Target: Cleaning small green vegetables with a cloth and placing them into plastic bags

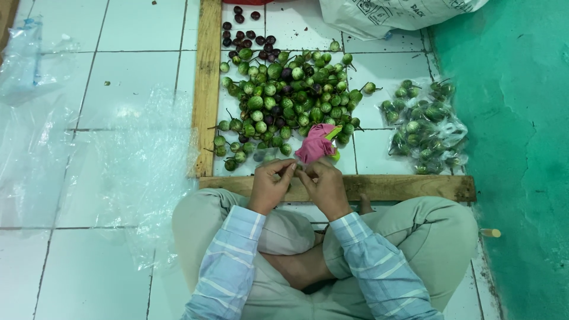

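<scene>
White glazed floor tiles [118,35], square, grey grout lines, glossy. Along the right runs a green painted surface [521,148], matte with fine cracks. Loose sheets of clear plastic film [118,160] lie crumpled over the tiles at left, wrinkled and shiny.

Two rough wooden planks form a corner: one upright plank [207,83] at left, one cross plank [403,187] in front of the seated person's crossed legs. The wood is pale, unfinished, with visible grain.

Inside that corner sits a heap of small round green eggplants [290,95], smooth-skinned, pale-striped, many with thin stems; a few dark purple ones are mixed in. Beyond the heap is a scatter of small dark purple round fruits [246,34]. A white printed sack [391,13] lies at the top edge.

To the right of the heap, apart from it, lies a clear plastic bag of green eggplants [425,130], filled, lumpy.

A pink cloth bundle [316,144], soft and folded, lies at the near edge of the heap, just above the hands.

Left hand [271,185] and right hand [323,185] meet fingertip to fingertip over the cross plank, sleeves pale blue striped. Both sets of fingers are pinched together on something small and clear [298,168] between them, likely thin plastic; too small to tell exactly what. It sits just in front of the pink bundle.
</scene>
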